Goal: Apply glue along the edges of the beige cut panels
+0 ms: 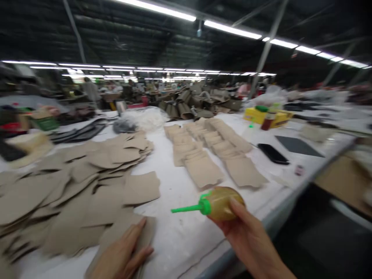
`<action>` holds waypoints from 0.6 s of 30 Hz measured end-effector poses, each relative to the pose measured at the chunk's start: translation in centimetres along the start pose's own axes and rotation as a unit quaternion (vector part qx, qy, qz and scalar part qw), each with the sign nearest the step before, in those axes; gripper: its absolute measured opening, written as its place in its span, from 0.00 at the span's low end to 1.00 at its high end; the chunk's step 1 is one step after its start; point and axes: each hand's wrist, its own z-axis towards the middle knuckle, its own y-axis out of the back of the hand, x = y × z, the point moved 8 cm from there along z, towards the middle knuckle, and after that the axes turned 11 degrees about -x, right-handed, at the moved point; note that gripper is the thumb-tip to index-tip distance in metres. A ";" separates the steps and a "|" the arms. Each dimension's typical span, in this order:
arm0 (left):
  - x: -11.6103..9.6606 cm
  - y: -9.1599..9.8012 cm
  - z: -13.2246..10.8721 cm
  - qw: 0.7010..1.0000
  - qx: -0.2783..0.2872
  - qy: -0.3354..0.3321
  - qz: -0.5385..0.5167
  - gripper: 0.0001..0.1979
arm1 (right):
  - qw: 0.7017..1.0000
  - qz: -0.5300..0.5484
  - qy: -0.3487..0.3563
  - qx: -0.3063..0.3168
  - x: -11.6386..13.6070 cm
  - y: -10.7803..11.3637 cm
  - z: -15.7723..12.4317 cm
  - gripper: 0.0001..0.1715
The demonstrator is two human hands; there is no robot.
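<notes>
My right hand (pixel 247 236) is closed round a squeeze bottle (pixel 221 202) of yellowish liquid with a green nozzle pointing left, held just above the white table (pixel 180 186). My left hand (pixel 123 255) lies flat with fingers stretched out on a tan cut piece (pixel 122 232) at the table's near edge. Many more tan cut pieces (pixel 72 186) lie spread in overlapping layers to the left of it.
Two neat rows of tan pieces (pixel 209 155) run up the middle of the table. A black phone (pixel 272 153), a dark flat sheet (pixel 299 146), a yellow box (pixel 269 116) and a small bottle (pixel 266 122) sit to the right. Piles of material and people fill the background.
</notes>
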 end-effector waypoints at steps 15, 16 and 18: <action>-0.2 0.5 -1.4 0.995 0.057 0.054 -0.055 0.24 | 0.902 -0.390 0.183 0.015 -0.9 -1.3 1.3 0.39; -0.3 0.7 -1.3 0.996 0.051 0.047 -0.054 0.24 | 0.886 -0.419 0.200 0.018 -1.0 -1.7 1.0 0.38; -0.8 1.0 -1.1 0.997 0.042 0.035 -0.056 0.25 | 0.846 -0.475 0.240 0.028 -1.4 -2.6 0.4 0.36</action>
